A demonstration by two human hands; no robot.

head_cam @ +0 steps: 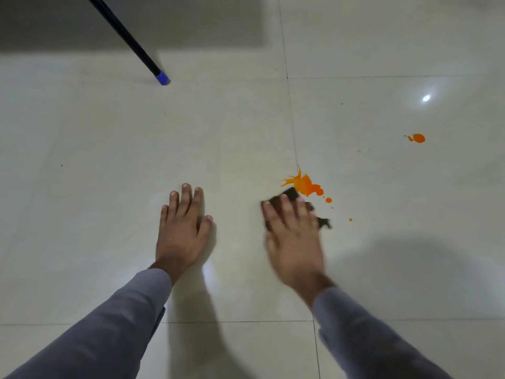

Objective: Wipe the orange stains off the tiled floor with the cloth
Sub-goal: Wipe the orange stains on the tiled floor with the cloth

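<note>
A large orange stain (304,184) is splashed on the pale tiled floor (109,149), with small droplets trailing to its lower right. A second, smaller orange stain (418,138) lies farther right. My right hand (293,239) presses flat on a dark brown cloth (292,193), whose far edge touches the large stain; the hand is blurred. Most of the cloth is hidden under my fingers. My left hand (183,228) lies flat on the floor to the left, fingers spread, holding nothing.
A black pole with a blue tip (163,78) slants down to the floor at the upper left. Dark grout lines cross the tiles. A bright light glare (426,98) shows at the upper right.
</note>
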